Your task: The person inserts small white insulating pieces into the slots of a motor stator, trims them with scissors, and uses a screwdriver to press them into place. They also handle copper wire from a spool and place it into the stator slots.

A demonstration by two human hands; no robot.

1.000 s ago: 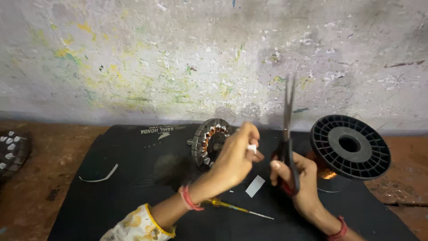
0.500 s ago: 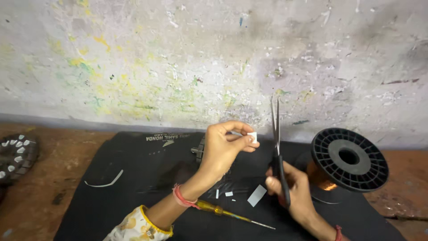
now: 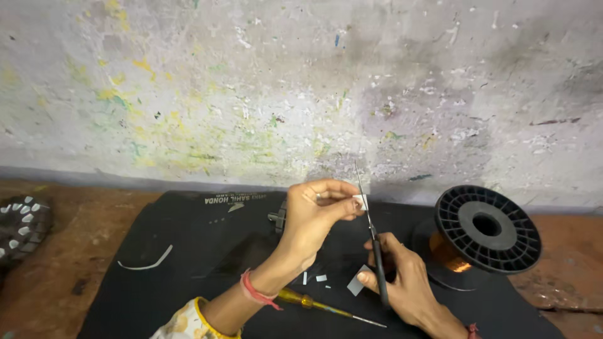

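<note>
My left hand [image 3: 312, 216] is raised above a black mat [image 3: 188, 251] and pinches a small white paper piece [image 3: 360, 201] between thumb and fingers. To its right, my right hand [image 3: 402, 279] grips a pair of scissors [image 3: 370, 226] pointing upward, the blades right at the paper piece. Small white paper scraps [image 3: 321, 278] and a larger grey-white slip [image 3: 356, 284] lie on the mat below. A motor stator [image 3: 278, 218] is mostly hidden behind my left hand.
A black spool of copper wire [image 3: 487, 235] stands at the right on the mat. A yellow-handled screwdriver [image 3: 326, 306] lies near my left wrist. A curved white strip [image 3: 147, 263] lies at the mat's left. A dark studded object [image 3: 19, 226] sits at the far left. A stained wall stands behind.
The view has tilted upward. Both hands sit lower in the frame, and the scissors have closed in on the paper piece held by my left hand.
</note>
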